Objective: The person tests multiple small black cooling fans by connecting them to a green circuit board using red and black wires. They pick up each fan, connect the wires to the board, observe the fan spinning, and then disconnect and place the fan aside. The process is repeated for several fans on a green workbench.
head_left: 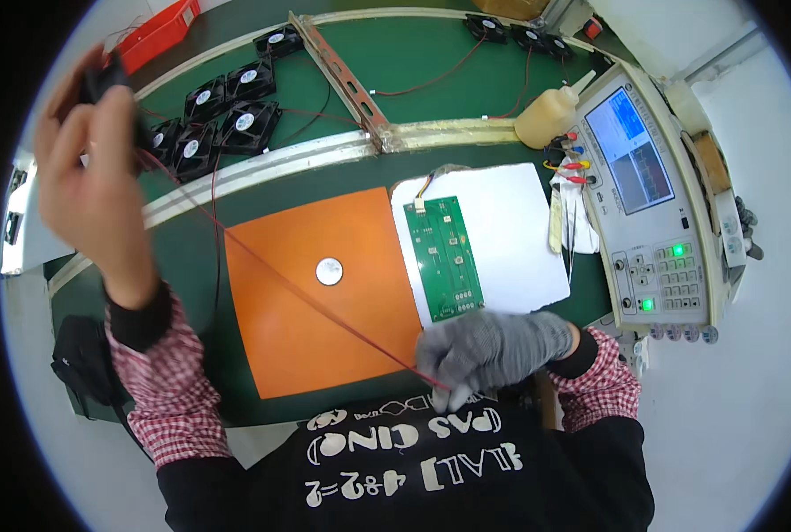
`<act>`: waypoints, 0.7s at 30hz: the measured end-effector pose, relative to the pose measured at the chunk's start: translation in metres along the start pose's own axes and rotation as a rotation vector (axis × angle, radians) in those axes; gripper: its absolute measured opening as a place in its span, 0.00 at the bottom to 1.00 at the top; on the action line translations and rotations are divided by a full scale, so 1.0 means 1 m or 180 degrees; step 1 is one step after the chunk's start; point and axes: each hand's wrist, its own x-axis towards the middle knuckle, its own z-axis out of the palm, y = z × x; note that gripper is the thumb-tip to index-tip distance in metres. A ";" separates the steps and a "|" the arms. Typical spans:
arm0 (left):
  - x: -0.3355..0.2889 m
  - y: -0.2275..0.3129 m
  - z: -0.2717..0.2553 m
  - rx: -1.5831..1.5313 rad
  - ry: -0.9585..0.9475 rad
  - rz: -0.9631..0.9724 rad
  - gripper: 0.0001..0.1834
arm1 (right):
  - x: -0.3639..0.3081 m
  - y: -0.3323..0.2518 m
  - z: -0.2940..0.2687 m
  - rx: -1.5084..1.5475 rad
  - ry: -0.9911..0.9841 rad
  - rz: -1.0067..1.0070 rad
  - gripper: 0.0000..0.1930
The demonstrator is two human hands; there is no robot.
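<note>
My bare left hand (94,195) is raised at the far left, blurred, with its fingers closed on a black cooling fan (105,76) that they partly cover. From the fan a thin red wire (308,304) runs slantwise over an orange sheet (298,346) towards me. Near the table's front edge my right hand (497,350), in a grey glove, pinches the wire's far end. Just beyond that glove lies a green circuit board (446,257) on a white sheet (519,222), with a small wire connector at its far end. A round silvery disc (329,271) rests on the orange sheet.
Several black fans (246,124) stand behind a pale rail (271,170), others at the back right. A slotted metal bar (342,75) divides that area. At right are a squeeze bottle (546,117), tweezers (572,232) and a tester with a screen (630,151). A red bin (158,37) is back left.
</note>
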 end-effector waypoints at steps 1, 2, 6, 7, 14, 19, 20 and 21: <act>0.001 -0.027 -0.025 -0.0299 0.0045 -0.0727 0.14 | 0.001 0.002 -0.005 -0.0047 0.0307 -0.0470 0.09; -0.004 -0.045 -0.028 -0.0955 0.0017 -0.1142 0.16 | -0.004 -0.004 -0.011 0.0072 0.0840 0.0024 0.11; -0.075 0.021 0.006 -0.1455 -0.1579 -0.1718 0.09 | -0.011 0.017 -0.051 -0.1025 0.2777 0.0000 0.07; -0.089 0.032 0.006 -0.1247 -0.2213 -0.1049 0.08 | -0.007 0.023 -0.056 -0.1194 0.2916 0.0050 0.07; -0.116 0.040 0.022 -0.1721 -0.2874 -0.0912 0.33 | -0.002 0.039 -0.059 -0.2951 0.2862 -0.0442 0.09; -0.119 0.040 0.021 -0.1692 -0.3255 -0.0308 0.57 | -0.001 0.036 -0.059 -0.4560 0.2318 -0.0684 0.18; -0.120 0.043 0.022 -0.1535 -0.3264 -0.0251 0.56 | -0.001 0.035 -0.059 -0.4266 0.2317 -0.0607 0.17; -0.122 0.045 0.021 -0.1376 -0.3273 -0.0194 0.56 | 0.000 0.033 -0.060 -0.3972 0.2313 -0.0531 0.16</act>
